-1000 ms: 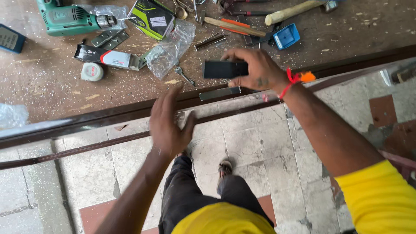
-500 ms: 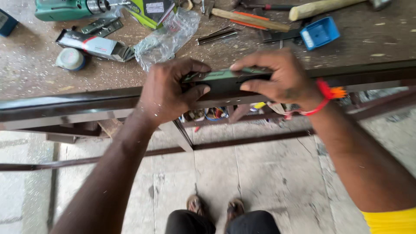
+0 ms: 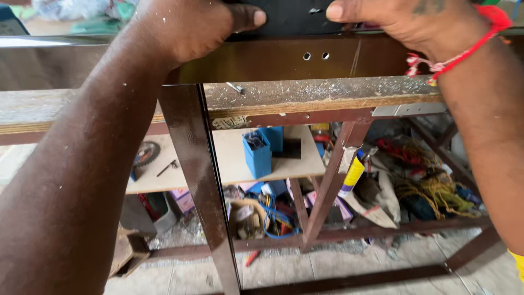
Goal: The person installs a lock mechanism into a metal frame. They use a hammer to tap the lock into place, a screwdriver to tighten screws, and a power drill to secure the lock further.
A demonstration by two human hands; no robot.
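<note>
At the top centre of the frame I held a flat black plate against the brown metal rail, my left hand clamped on its left end and my right hand on its right end. Two small holes showed just below. Under the desk, a blue box stood on a shelf.

Tiled floor, brown metal bench frame, cluttered wooden shelf
</note>
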